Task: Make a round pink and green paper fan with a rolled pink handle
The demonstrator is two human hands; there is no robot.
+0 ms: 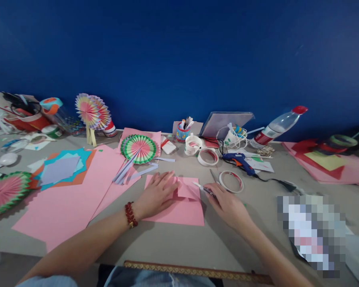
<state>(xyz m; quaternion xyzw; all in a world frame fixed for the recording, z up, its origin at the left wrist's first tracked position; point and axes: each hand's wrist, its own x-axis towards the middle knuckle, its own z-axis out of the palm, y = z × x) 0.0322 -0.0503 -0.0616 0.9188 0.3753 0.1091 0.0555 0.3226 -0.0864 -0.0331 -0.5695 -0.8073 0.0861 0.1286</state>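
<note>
My left hand [157,192] lies flat with fingers spread on a small pink paper sheet [179,211] near the table's front middle, pressing it down beside a folded-up flap [188,187]. A red bead bracelet is on that wrist. My right hand [227,203] is closed around a pair of scissors [204,188], whose blades point left and touch the flap's right edge.
Large pink sheets [68,199] lie to the left, with blue and orange cut paper [62,169] and pleated paper fans [139,148]. Tape rolls [231,181], a blue glue gun [239,161], cups, a plastic bottle [277,125] and red paper [332,161] crowd the back and right.
</note>
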